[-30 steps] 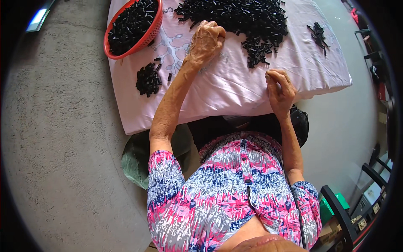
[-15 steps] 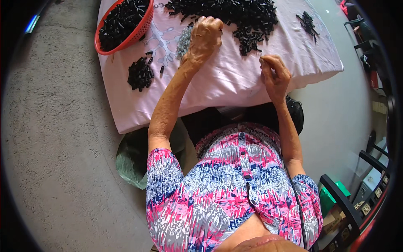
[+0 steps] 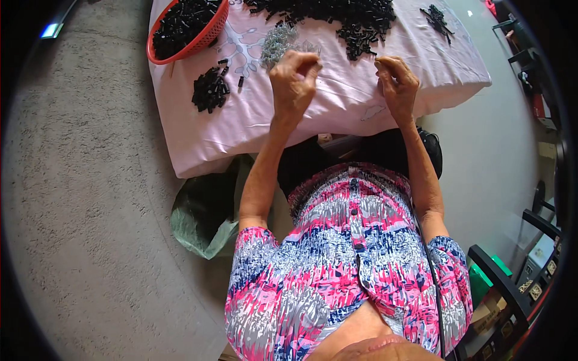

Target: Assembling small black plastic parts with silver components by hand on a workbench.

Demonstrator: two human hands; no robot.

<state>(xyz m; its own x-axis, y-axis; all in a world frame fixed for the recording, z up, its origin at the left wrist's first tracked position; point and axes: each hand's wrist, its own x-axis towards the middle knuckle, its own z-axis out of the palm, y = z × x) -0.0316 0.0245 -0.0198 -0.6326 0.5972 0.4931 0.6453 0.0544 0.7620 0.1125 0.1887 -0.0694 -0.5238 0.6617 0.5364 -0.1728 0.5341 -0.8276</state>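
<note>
My left hand is raised over the near part of the pink cloth, its thumb and forefinger pinched together. What they hold, if anything, is too small to make out. Just beyond it lies a heap of small clear-grey pieces. My right hand is closed in a pinch near the cloth's front edge, and I cannot make out what is between its fingertips. A large heap of short black tubular pieces spreads beyond both hands. To the left sits a smaller pile of similar black pieces, with one loose piece beside it.
A red plastic basket full of black pieces stands at the table's far left. Thin black pieces form a small pile at the far right. A green plastic bag is on the floor below the table's left side.
My left hand has drawn back toward me from beside the clear-grey heap, uncovering more of it. My right hand stays pinched in nearly the same place. The view has shifted slightly.
</note>
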